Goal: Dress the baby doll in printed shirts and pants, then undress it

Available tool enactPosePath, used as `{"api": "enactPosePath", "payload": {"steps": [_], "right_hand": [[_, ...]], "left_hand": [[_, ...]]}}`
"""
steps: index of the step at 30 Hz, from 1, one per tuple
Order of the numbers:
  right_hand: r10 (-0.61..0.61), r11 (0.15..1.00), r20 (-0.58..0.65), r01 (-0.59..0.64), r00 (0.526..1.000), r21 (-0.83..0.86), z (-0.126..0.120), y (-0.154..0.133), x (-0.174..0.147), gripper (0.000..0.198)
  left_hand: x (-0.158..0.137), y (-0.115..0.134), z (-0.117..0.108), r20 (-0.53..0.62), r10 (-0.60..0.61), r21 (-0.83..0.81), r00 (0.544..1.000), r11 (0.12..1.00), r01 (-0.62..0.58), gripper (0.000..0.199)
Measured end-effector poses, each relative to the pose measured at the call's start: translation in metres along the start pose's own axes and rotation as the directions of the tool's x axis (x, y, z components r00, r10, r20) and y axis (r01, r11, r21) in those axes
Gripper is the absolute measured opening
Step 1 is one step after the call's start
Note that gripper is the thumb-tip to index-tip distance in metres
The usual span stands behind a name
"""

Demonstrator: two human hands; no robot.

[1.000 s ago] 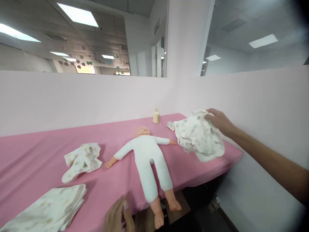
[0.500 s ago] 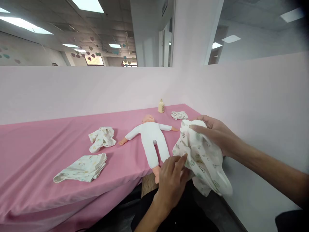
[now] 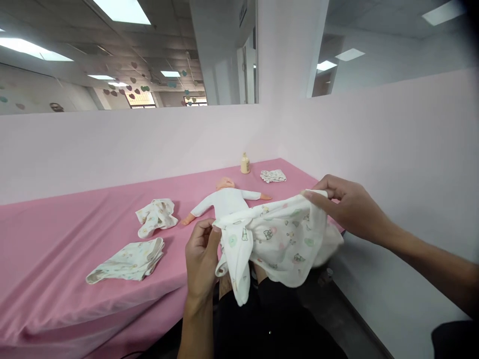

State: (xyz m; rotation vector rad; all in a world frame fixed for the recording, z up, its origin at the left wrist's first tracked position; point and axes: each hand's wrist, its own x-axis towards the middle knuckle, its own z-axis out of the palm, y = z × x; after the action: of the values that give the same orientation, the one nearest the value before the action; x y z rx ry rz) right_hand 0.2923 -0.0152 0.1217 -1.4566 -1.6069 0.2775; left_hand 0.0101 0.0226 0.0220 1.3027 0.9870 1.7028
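A white baby garment (image 3: 280, 239) with small printed animals hangs stretched between my hands, above my lap and the near table edge. My left hand (image 3: 204, 254) pinches its left end, where a sleeve-like part dangles. At the other end, my right hand (image 3: 344, 204) grips the top edge between thumb and fingers. Behind the garment a baby doll (image 3: 226, 199) in a white suit lies on its back, arms spread; its legs are mostly hidden by the cloth.
The table has a pink cloth (image 3: 93, 219). On its left lie a crumpled printed garment (image 3: 157, 217) and a folded printed cloth (image 3: 129, 259). A cream pump bottle (image 3: 245, 163) and another small printed cloth (image 3: 273, 176) are at the back. White walls stand behind and right.
My left hand has moved left and up with one end of the garment. The bunched cloth is now spread out sideways, covering the doll's legs from view. The view has shifted slightly.
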Motion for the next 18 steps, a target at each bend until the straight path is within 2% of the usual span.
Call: {"api": "enactPosePath", "payload": {"steps": [4, 9, 13, 16, 18], "right_hand": [[0.102, 0.963, 0.093, -0.122, 0.99, 0.239, -0.011, 0.0, -0.002, 0.032], [0.168, 0.83, 0.125, -0.209, 0.978, 0.517, -0.015, 0.001, -0.002, 0.035], [0.114, 0.761, 0.037, -0.111, 0.993, 0.639, -0.013, -0.009, -0.002, 0.029], [-0.006, 0.709, -0.025, 0.022, 1.0, 0.705, -0.01, -0.025, 0.0, 0.025], [-0.096, 0.673, -0.051, 0.102, 0.994, 0.732, -0.007, -0.037, 0.001, 0.025]], "left_hand": [[0.009, 0.003, -0.002, 0.146, 0.033, 0.116, 0.989, 0.992, -0.05, 0.024], [0.014, -0.003, 0.004, 0.245, -0.07, 0.161, 0.967, 0.986, 0.031, 0.025], [0.016, -0.013, 0.017, 0.283, -0.135, 0.152, 0.949, 0.984, 0.094, 0.028], [0.016, -0.021, 0.028, 0.333, -0.159, 0.107, 0.929, 0.986, 0.131, 0.029], [0.012, -0.026, 0.035, 0.328, -0.164, 0.064, 0.93, 0.986, 0.152, 0.03]]}}
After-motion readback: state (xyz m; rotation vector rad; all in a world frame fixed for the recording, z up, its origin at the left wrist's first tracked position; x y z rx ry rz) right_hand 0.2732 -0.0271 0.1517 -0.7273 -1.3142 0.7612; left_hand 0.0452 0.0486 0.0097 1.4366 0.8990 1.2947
